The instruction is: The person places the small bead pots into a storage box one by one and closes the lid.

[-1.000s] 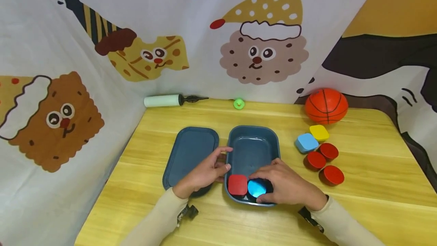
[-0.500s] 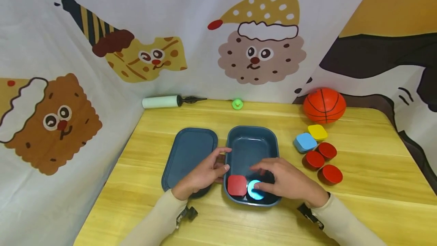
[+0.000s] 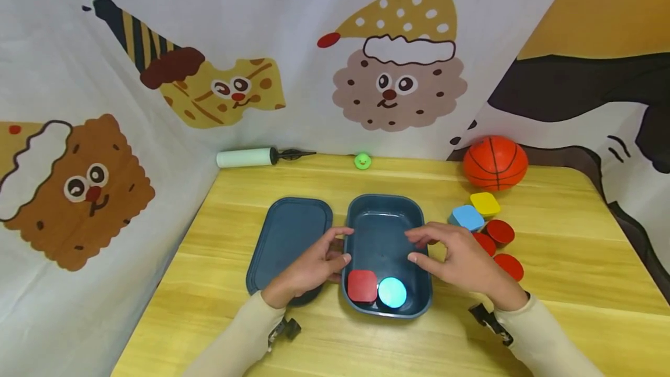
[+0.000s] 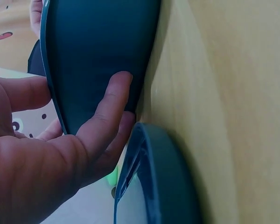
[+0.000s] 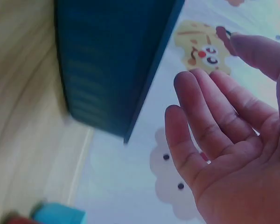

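Note:
A dark blue lunch box (image 3: pixel 384 234) stands in the middle of the wooden table. A red rounded-square piece (image 3: pixel 362 285) and a shiny light-blue round piece (image 3: pixel 392 292) sit side by side at its near end. My left hand (image 3: pixel 314 263) holds the box's left wall. In the left wrist view, its fingers (image 4: pixel 105 109) lie against the outer wall while a digit reaches the rim. My right hand (image 3: pixel 455 255) hovers over the box's right edge, fingers spread and holding nothing. Right of the box lie a light-blue rounded-square block (image 3: pixel 467 217), a yellow one (image 3: pixel 485 205) and three red round pieces (image 3: pixel 499 233).
A dark blue lid (image 3: pixel 290 243) lies left of the box, partly under my left hand. Along the back are a pale green hand pump (image 3: pixel 246 157), a small green ball with a face (image 3: pixel 362 161) and an orange toy basketball (image 3: pixel 495 163). A printed cloth (image 3: pixel 309 103) hangs behind.
My right hand has let go of the light-blue round piece in the box and moved up and rightward, now partly covering the red pieces. The left hand stays at the box wall.

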A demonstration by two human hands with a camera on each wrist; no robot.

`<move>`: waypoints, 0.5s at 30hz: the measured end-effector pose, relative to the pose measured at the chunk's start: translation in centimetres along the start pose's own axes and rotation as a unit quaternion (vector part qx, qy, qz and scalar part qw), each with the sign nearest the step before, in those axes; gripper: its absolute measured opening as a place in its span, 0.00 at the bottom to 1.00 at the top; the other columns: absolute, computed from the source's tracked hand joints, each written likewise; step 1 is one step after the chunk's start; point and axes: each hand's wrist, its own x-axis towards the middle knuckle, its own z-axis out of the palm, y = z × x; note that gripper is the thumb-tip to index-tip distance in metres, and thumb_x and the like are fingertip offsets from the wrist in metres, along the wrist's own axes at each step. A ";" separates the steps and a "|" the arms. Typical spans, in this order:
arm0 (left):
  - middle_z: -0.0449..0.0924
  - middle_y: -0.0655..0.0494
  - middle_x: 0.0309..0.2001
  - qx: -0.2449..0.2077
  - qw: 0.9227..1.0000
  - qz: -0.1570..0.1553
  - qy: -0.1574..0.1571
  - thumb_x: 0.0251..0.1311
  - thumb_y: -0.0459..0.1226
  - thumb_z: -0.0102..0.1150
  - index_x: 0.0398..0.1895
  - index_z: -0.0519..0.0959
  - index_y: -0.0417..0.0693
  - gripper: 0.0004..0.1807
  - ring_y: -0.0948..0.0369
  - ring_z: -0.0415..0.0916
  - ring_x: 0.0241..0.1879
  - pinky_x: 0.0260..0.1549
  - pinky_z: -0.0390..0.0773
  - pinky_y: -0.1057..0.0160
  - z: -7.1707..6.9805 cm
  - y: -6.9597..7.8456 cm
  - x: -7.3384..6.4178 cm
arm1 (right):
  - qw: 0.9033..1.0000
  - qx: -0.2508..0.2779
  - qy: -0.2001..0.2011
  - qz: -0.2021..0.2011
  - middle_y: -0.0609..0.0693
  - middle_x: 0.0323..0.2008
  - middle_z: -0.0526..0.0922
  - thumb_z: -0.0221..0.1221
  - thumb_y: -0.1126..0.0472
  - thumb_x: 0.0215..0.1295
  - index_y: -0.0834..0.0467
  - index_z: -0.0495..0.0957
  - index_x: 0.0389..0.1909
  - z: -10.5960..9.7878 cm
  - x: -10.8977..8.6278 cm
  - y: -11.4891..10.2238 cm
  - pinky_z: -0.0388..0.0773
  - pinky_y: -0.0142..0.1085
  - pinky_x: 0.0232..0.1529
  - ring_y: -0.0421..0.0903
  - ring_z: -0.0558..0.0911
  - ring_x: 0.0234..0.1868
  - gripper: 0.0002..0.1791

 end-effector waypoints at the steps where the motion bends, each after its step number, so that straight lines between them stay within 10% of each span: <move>1: 0.65 0.39 0.70 0.003 1.000 0.000 0.000 0.80 0.35 0.53 0.81 0.59 0.56 0.31 0.55 0.78 0.52 0.45 0.88 0.53 0.0 0.0 0.0 | 1.000 -0.004 0.009 0.003 0.38 0.46 0.89 0.76 0.57 0.62 0.47 0.86 0.55 -0.3 -0.2 0.3 0.86 0.36 0.42 0.38 0.87 0.42 0.21; 15: 0.63 0.36 0.71 -0.005 1.000 0.002 0.005 0.80 0.36 0.53 0.81 0.60 0.55 0.31 0.53 0.80 0.52 0.45 0.88 0.51 -0.1 -0.2 0.2 | 0.994 -0.017 0.098 0.044 0.44 0.48 0.90 0.76 0.65 0.61 0.50 0.86 0.54 -4.2 -2.3 3.6 0.79 0.19 0.42 0.34 0.86 0.38 0.20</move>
